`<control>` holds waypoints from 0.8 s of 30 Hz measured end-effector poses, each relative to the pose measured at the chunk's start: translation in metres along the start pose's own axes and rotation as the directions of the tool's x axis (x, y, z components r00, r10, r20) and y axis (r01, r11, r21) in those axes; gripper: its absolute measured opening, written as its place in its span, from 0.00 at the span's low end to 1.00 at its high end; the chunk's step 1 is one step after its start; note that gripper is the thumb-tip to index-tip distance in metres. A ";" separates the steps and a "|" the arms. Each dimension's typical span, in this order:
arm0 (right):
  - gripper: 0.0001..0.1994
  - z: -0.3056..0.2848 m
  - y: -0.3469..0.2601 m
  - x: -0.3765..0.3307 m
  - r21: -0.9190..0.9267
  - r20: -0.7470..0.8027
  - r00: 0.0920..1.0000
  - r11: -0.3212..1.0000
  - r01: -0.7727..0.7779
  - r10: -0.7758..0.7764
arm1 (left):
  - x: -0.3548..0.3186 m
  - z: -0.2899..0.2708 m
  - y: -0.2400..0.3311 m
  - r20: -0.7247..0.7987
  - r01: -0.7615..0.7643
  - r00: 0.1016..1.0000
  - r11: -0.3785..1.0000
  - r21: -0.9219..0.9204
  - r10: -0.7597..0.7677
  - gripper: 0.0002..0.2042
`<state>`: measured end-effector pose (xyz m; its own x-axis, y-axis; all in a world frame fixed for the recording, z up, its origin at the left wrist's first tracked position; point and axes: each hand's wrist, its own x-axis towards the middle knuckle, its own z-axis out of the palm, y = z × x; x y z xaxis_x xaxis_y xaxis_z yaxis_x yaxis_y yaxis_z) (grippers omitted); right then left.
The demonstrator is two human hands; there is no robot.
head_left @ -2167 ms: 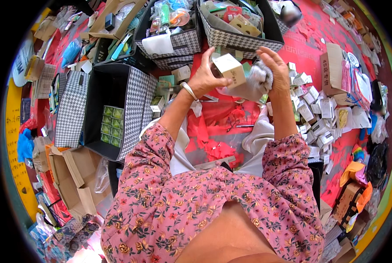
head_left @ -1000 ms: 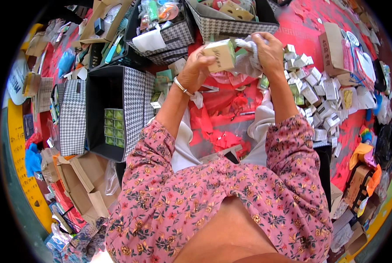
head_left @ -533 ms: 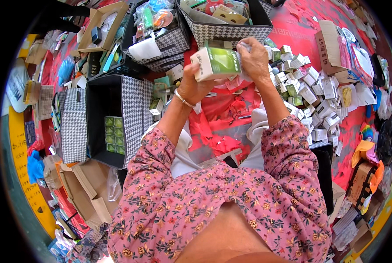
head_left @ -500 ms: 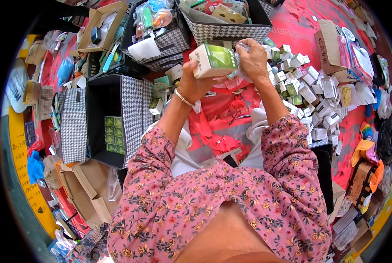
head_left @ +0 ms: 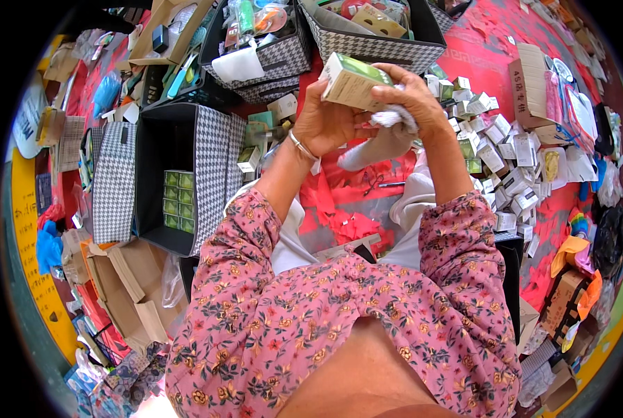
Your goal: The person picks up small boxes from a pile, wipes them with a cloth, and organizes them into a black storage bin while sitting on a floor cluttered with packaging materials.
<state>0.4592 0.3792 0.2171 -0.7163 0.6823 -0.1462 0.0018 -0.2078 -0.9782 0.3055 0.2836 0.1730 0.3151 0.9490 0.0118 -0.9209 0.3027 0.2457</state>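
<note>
Left hand [head_left: 325, 122] grips a small green-and-cream box [head_left: 352, 80] from below, fingers curled round it. Right hand [head_left: 412, 104], at its 3 o'clock, presses a white cloth [head_left: 388, 118] against the box. Houndstooth bin [head_left: 186, 174] lies at 8 o'clock, well apart.

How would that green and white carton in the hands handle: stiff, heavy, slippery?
Probably stiff: the carton keeps flat faces and sharp edges under the left hand. Likely light, since it is held high by one end. Perhaps a bit slick: its surface looks glossy, and the right hand presses a white cloth against it.
</note>
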 end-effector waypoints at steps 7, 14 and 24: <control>0.18 0.000 -0.011 -0.011 0.277 -0.046 0.983 0.948 -0.157 0.176 | -0.009 -0.001 0.007 0.074 -0.024 0.997 0.933 0.360 -0.003 0.34; 0.21 0.001 -0.004 -0.004 0.248 0.071 0.977 0.945 -0.212 0.200 | -0.009 0.002 0.005 0.189 0.016 0.981 0.983 0.180 -0.051 0.35; 0.22 0.003 0.010 0.006 -0.385 -0.256 0.964 0.922 -0.034 -0.072 | -0.002 -0.019 -0.002 0.102 0.026 0.995 0.949 -0.313 0.006 0.32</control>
<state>0.4525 0.3795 0.2069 -0.5117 0.8523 -0.1085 0.2943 0.0553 -0.9541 0.3024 0.2831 0.1540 0.3314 0.9368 0.1124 -0.9378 0.3402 -0.0701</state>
